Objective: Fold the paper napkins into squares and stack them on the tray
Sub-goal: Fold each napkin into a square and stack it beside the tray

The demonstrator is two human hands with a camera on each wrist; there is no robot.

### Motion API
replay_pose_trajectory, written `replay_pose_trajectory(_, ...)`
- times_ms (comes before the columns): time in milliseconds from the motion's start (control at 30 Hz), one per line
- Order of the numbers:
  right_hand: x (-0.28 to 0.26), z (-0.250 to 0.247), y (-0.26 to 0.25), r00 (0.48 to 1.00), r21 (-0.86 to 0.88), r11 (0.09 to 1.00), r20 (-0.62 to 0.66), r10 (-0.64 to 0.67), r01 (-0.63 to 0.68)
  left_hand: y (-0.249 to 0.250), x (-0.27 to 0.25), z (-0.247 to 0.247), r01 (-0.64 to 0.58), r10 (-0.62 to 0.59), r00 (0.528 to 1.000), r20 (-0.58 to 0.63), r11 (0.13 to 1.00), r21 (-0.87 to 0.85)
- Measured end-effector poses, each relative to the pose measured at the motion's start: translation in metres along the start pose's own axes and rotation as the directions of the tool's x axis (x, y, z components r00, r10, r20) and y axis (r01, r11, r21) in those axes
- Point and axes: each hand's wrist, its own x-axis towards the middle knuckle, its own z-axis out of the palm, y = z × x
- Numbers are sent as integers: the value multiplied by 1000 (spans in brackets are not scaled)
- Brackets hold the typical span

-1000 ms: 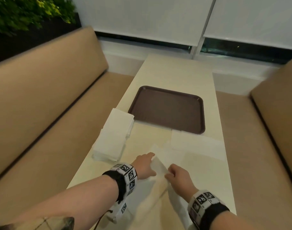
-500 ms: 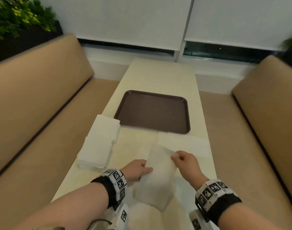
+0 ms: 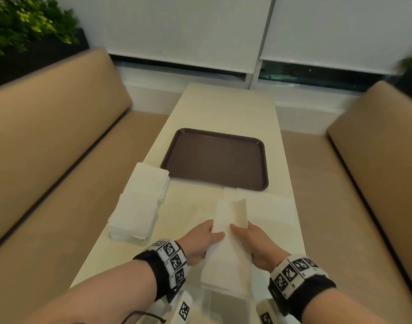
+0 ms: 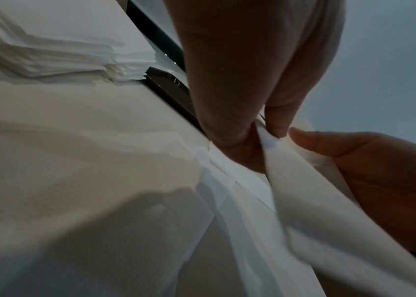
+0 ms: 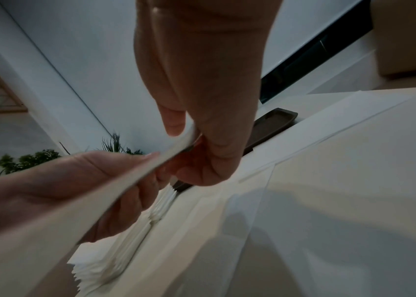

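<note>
A white paper napkin hangs lifted above the near end of the table, doubled into a long strip. My left hand pinches its left edge between thumb and fingers, and my right hand pinches the right edge. The left wrist view shows my left hand pinching the napkin, with the right thumb alongside. In the right wrist view my right hand nips the napkin's edge. The brown tray sits beyond, with nothing on it. A stack of unfolded napkins lies to the tray's left.
Opened napkin sheets lie flat on the cream table under and right of my hands. Tan bench seats run along both sides. Window blinds and plants stand at the far end.
The napkin has been lifted off the table and stood up between both hands. My hands have come closer together on its edges. The head view has shifted to the right.
</note>
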Motion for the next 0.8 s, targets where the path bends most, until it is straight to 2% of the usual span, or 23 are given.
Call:
replay_pose_trajectory(100,-3,1,-2,1000,-35,999,8,-1,1,-2,2,-3,-16,11,996,-84,998,-62)
replay_pose_trajectory(167,-7,2,-4,998,-106,994,-43,-36,31,1,-1,-6,-3,-12,994,-106,989,-145)
replay_pose_trajectory(233,-7,0,-5,988,-130,988,-119,-99,83,4,-7,-7,50,-58,998,-31,974,-222)
replay_pose_trajectory(300,-7,-1,-8,975,-126,985,-173,-141,120,6,-12,-8,91,-75,994,77,970,-226)
replay_pose_trajectory(367,-7,-2,-9,967,-105,986,-207,-148,128,6,-13,-7,92,-69,992,105,968,-234)
replay_pose_trajectory(400,-8,-3,-9,965,-104,986,-216,-148,128,7,-13,-5,75,-60,996,73,972,-223)
replay_pose_trajectory(467,-9,-4,-6,961,-120,986,-236,-145,119,8,-15,-1,1,-11,995,-95,995,-102)
replay_pose_trajectory(533,-10,-4,-2,960,-128,986,-244,-134,105,6,-13,-1,-85,121,942,-312,988,127)
replay_pose_trajectory(567,-11,-4,0,962,-129,987,-242,-129,100,3,-11,-4,-110,195,908,-370,965,239)
replay_pose_trajectory(700,-12,1,8,971,-96,992,-220,-96,77,1,-10,-8,-117,348,850,-395,856,503)
replay_pose_trajectory(800,-10,3,14,974,-83,994,-211,-85,69,2,-12,-6,-138,415,826,-381,805,578)
